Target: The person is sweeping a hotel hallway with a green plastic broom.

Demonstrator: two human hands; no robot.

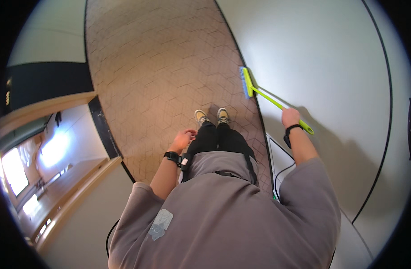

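My right hand [290, 117] grips the lime-green handle of a scrub brush [267, 98] close to its free end. The brush head [248, 82] is lime green with blue bristles, which face the floor side. It rests low at the foot of the white wall [306, 60], along the dark line where wall and floor meet. My left hand [184, 138] hangs beside my left thigh with nothing in it, its fingers loosely curled and apart. A black band with a small device sits on each wrist.
Brown patterned floor tiles [158, 60] stretch ahead between two walls. At the left, a doorway with a wooden frame [51, 106] opens to a bright room, with a black panel [51, 82] beside it. A black cable [276, 180] hangs by my right side.
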